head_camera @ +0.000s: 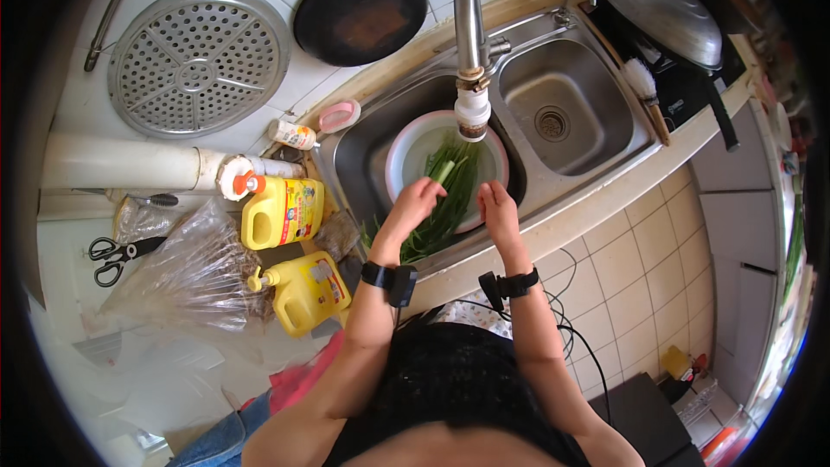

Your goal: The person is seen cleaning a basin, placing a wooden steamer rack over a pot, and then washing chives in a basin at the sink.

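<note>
Before me, a white basin with a pink rim [393, 162] sits in the larger bowl of a steel sink [363, 143], holding water. Long green leafy stalks [457, 204] lie across it and spill over its near side into the sink. My left hand [412, 204] is over these greens, its fingers closed around a pale green stalk [445, 172]. To its right, my right hand [498, 204] hovers by the basin's near right rim with fingers curled together. Whether anything small is between those fingertips is hidden. Both wrists wear black strapped devices.
A steel faucet [468, 26] with a white filter hangs over the basin. Yellow pump bottles [311, 292], a plastic bag [194, 272] and black scissors [123, 256] lie left. Right are the second sink bowl [564, 104], a brush [642, 81] and a lidded wok [668, 13].
</note>
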Tool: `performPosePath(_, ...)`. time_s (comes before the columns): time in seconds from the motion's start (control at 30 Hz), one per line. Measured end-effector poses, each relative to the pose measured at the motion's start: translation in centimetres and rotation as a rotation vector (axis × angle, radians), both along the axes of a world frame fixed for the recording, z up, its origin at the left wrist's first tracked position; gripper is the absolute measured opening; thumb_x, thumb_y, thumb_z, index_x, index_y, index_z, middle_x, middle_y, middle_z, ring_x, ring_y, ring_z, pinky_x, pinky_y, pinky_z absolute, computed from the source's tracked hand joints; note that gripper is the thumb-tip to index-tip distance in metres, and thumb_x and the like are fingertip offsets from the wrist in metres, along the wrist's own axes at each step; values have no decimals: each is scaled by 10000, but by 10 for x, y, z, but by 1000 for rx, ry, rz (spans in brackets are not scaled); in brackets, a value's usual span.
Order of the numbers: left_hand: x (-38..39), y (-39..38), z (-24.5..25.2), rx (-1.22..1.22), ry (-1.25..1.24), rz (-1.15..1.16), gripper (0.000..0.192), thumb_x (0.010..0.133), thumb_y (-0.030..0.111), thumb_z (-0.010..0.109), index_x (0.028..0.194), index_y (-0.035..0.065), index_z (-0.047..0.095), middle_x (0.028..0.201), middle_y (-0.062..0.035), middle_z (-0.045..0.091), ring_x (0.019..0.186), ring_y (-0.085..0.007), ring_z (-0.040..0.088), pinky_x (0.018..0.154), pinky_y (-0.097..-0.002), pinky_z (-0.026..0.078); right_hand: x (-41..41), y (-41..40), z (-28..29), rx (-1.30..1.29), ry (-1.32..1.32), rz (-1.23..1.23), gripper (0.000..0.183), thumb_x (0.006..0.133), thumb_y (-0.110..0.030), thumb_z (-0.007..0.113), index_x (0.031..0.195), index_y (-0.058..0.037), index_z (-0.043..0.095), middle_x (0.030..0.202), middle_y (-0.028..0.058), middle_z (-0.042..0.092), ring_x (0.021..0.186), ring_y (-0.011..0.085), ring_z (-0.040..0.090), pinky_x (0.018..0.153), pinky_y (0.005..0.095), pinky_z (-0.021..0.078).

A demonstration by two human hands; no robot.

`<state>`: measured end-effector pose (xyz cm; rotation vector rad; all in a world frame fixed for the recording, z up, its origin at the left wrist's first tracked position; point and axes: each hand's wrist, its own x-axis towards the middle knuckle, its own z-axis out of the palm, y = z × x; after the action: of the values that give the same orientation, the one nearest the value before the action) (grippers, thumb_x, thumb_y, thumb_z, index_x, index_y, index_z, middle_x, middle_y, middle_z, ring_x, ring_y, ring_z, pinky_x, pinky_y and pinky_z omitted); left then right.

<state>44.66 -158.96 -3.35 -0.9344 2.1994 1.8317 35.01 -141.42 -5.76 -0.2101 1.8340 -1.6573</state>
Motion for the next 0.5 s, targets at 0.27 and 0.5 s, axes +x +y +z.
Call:
performPosePath(0.27,-49,-80,-123,-974,20,-62,623,887,297,608,1363,-38,386,1255,-274,518,1135,-418,507,931,-479,429,-7,-5,-16,245,37,6,347,1005,-265,480,790,-4,560,652,78,515,595,190,481,619,342,418)
performPosePath(0.5,-51,-62,-191,-763,-73,-209,829,792,355,740,1378,-72,339,1383,-300,373,1264,-472,359,1054,-524,302,-27,-67,-170,401,160,272,220,916,-117,481,932,9,661,993,208,669,897,309,667,792,406,514)
